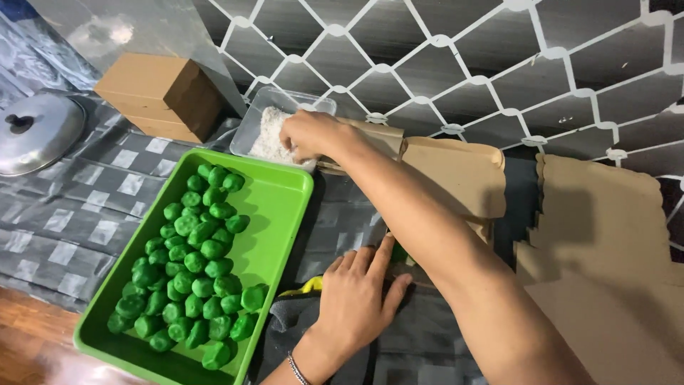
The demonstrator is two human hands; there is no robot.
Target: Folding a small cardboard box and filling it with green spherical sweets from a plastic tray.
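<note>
The right hand [308,135] reaches to the upper centre of the frame, fingers curled into white shreds in a clear container [265,127]. The left hand [354,299] lies flat, fingers spread, on a dark cloth [285,324] beside the green tray [281,196] of green balls [192,274].

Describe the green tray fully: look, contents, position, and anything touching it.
The green tray is a shallow, bright green rectangle with rounded corners and a raised rim, plastic by its look. It lies flat on a grey checked cloth, set diagonally. Many green dough balls crowd its left and near part; the right strip is bare. Neither hand touches it. A clear container sits at its far corner.
</note>
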